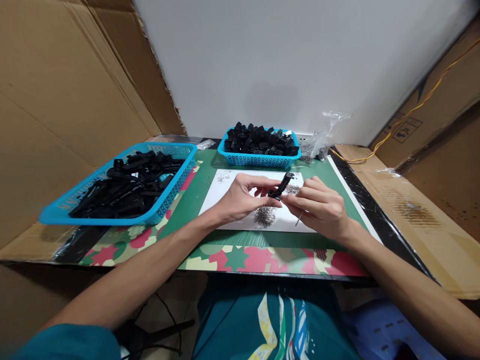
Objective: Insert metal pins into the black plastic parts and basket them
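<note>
Above a white sheet (210, 204), my left hand (243, 200) pinches a black plastic part (284, 184) between thumb and fingers. The part has a flat base at the fingertips and a narrow stem slanting up to the right. My right hand (318, 204) is closed close against the base, and a thin metal rod (299, 219) sticks out below its fingers. Whatever the right fingertips press at the part is too small to make out. Under the hands lies a pile of tiny metal pieces (264, 216), with a second pile (291, 189) behind the part.
A blue basket (165, 202) of long black parts stands at the left. Another blue basket (258, 160) at the back holds small black pieces. Clear plastic bags (317, 142) lie beside it. Cardboard walls (75, 75) flank the table, and a yellow cable (408, 111) hangs at right.
</note>
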A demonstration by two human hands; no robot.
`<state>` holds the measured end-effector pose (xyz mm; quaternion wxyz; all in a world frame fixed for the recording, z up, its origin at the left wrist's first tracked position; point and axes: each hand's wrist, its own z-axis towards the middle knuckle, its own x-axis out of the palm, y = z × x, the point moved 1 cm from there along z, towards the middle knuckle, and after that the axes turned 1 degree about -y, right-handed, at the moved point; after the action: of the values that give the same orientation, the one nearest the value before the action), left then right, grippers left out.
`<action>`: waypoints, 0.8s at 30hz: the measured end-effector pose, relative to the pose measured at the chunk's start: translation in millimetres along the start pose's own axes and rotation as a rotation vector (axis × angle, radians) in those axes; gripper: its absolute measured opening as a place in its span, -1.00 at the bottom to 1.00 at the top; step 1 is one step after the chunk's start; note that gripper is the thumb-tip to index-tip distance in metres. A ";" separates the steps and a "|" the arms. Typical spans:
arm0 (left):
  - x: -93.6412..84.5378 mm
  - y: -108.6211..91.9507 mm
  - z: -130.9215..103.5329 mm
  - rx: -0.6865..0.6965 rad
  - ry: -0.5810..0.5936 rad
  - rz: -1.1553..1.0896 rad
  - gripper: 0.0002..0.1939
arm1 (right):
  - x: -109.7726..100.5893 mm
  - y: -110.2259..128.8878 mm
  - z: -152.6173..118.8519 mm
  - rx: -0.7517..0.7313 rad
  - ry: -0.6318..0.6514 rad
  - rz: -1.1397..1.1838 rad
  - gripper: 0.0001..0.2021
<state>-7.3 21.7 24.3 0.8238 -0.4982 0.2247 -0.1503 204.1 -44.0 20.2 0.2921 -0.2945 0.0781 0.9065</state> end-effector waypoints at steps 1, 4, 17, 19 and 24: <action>-0.8 -0.9 0.1 0.003 0.010 0.005 -0.57 | 0.1 0.2 -0.1 -0.010 -0.007 0.004 -0.82; -3.7 -2.3 0.9 0.022 0.065 0.047 -0.59 | 0.6 0.8 -0.6 -0.029 -0.008 0.009 -0.83; -7.8 -3.6 1.0 0.048 0.126 0.120 -0.57 | 0.5 1.6 0.4 -0.020 0.049 -0.025 -0.78; -8.0 -3.7 1.2 0.040 0.155 0.126 -0.57 | 0.6 1.5 0.3 -0.003 0.081 -0.023 -0.76; -7.3 -3.6 1.6 0.016 0.183 0.102 -0.59 | 0.0 0.3 -1.5 0.025 0.145 0.008 -0.72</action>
<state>-12.7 24.7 29.8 0.8103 -0.4638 0.3228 -0.1549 204.6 -44.7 19.0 0.2855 -0.3554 0.1115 0.8830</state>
